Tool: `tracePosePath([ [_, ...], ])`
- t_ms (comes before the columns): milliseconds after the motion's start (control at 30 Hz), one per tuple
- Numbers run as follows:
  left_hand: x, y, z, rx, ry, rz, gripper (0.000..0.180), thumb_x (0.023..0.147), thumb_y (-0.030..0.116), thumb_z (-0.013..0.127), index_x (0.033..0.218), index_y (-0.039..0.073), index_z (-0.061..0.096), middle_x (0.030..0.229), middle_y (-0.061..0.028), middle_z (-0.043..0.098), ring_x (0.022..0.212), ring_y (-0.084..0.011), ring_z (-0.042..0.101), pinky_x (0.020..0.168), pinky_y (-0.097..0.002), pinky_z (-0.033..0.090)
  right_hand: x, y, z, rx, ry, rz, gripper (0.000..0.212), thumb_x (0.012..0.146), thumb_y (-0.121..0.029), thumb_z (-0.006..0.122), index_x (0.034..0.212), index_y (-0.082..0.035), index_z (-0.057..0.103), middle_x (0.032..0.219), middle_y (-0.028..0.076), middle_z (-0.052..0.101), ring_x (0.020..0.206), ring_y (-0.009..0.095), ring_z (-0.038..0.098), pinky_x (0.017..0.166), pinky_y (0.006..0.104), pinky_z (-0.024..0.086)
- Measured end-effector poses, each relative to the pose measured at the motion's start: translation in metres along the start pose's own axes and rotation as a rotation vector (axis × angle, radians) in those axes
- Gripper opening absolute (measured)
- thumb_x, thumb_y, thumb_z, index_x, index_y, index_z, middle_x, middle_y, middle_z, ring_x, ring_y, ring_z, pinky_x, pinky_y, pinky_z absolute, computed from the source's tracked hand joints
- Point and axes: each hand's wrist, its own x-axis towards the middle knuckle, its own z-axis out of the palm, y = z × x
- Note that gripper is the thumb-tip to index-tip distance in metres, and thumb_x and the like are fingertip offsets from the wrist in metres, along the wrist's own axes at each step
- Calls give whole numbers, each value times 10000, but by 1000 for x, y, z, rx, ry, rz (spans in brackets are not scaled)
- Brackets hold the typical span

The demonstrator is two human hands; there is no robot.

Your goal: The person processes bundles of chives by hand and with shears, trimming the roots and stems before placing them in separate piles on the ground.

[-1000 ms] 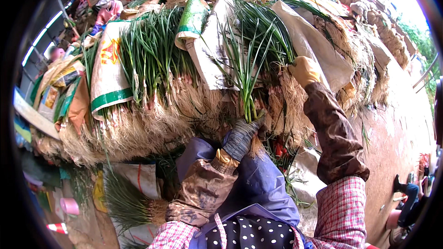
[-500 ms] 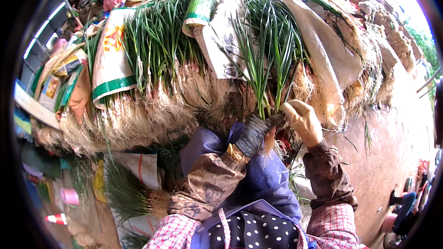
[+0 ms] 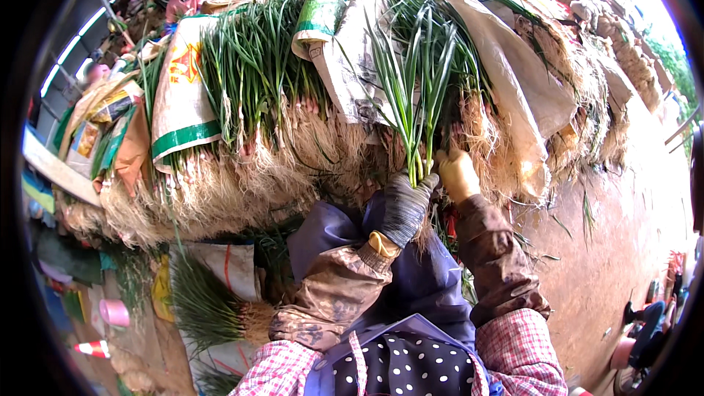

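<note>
Left hand (image 3: pixel 407 209) clutches a bunch (image 3: pixel 413 160) before the root-fringed pile (image 3: pixel 253 77)

The step in hand looks like gathering stalks into one bunch. It stands nearly upright above the lap, in front of the pile, with the left hand closed around its base. The right hand (image 3: pixel 460 176) is just beside it, fingers bent and partly hidden; I cannot tell whether they hold anything. The next move seems to call for a steady left grip while the right adds or evens stalks.

The leaves are long, flat and glossy green, the pile's roots (image 3: pixel 249 194) straw-coloured and tangled. The left glove is dark and ribbed, the right one smoother and yellowish. Woven sacks (image 3: pixel 183 92) drape stiffly over the pile; a loose bundle (image 3: pixel 209 308) fans out lower left.
</note>
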Motion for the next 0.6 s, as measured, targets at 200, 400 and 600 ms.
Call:
tracePosePath([
  [200,-14,16,19,-272,-184,-112,185,869,153,597,990,14,616,701,-47,620,573,-81,554,541,-223,492,79,157,5,-586,213,-202,230,805,-231,562,751,-8,579,749,225,613,684,383,598,623,436,494],
  [400,-1,-2,-8,-483,-270,-164,194,870,193,603,943,15,629,684,-20,612,522,-67,495,511,-214,450,-15,54,-35,-683,-655,-56,508,857,-503,490,825,-24,654,693,157,640,726,247,640,669,364,500],
  [600,0,-6,0,-530,-300,-162,150,884,162,576,900,16,605,658,-23,588,547,-87,532,539,-231,475,-15,30,-35,795,-684,250,532,898,-486,445,1025,7,601,855,110,665,639,178,631,625,301,522],
])
